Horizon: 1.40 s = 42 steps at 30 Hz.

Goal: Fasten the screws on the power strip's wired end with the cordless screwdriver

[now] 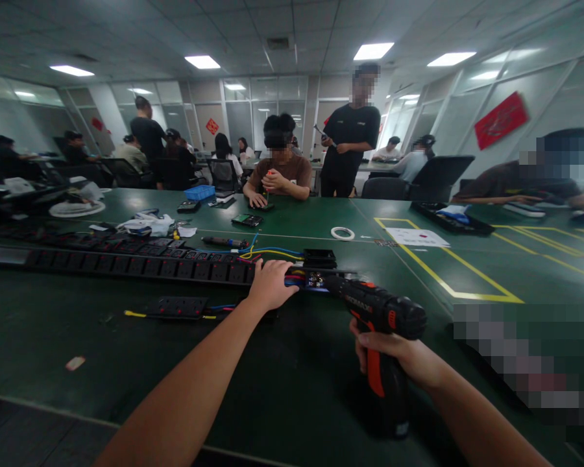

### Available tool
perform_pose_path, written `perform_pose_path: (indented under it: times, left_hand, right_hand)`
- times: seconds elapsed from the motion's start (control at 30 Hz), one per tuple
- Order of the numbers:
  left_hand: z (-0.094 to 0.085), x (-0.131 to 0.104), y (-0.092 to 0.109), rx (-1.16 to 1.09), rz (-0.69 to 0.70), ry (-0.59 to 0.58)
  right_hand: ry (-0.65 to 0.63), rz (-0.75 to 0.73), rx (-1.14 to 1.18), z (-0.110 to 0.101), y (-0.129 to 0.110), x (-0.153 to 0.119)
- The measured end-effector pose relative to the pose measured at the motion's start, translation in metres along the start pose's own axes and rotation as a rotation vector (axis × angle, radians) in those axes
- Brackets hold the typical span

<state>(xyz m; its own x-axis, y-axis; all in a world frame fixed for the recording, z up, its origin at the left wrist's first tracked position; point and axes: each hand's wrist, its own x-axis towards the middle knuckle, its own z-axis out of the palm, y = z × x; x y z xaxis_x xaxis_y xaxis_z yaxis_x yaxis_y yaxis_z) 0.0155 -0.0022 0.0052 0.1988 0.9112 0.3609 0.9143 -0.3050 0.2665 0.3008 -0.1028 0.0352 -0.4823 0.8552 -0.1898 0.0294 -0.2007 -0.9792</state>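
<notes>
A long black power strip (141, 264) with a row of sockets runs across the table. My left hand (272, 285) grips it near its right end, fingers over the top and thumb on the near side. Coloured wires (294, 277) show just past my fingers, beside a small bright terminal part (316, 279). In my right hand (394, 350) is a black and orange cordless drill (382, 308), my fingers wrapped around its handle. Its nose points left at the terminal part; whether the bit touches it I cannot tell.
Near my left forearm lies a short socket section (180, 307) with wires. Behind the strip are a pen-like tool (224, 242), a tape roll (342, 233), a paper sheet (417, 237) and a black tray (450, 218). Across the green table (292, 395), a co-worker (282, 172) handles small parts.
</notes>
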Motion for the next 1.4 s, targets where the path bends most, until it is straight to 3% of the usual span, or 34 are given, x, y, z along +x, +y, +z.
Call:
perform_pose_path:
  times: [0.8,1.4]
  left_hand:
    - [0.000,0.000,0.001,0.012,0.000,-0.001]
    - [-0.003,-0.001,0.003,0.015,-0.006,0.000]
  right_hand:
    - [-0.022,0.022,-0.010,0.005,-0.007,-0.002]
    - [0.019,0.032,0.000,0.000,0.003,0.000]
